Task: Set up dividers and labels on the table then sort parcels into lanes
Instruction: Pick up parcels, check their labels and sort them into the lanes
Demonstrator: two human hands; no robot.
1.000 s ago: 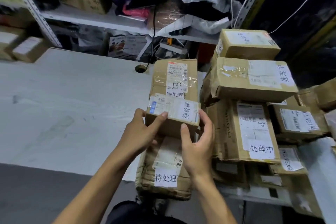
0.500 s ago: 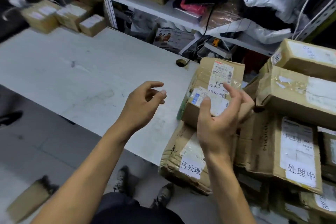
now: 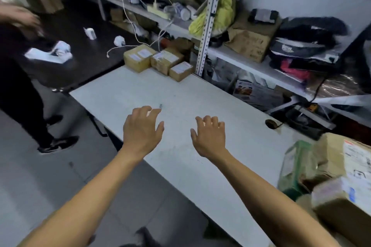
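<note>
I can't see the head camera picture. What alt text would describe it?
Two bare hands, left hand and right hand, reach open and empty over a long white table. Three small brown cardboard parcels sit at its far end; bigger taped cardboard boxes crowd the near right, before cluttered metal shelves.

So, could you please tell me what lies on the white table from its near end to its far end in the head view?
Taped parcels → right hand → left hand → three small boxes.
</note>
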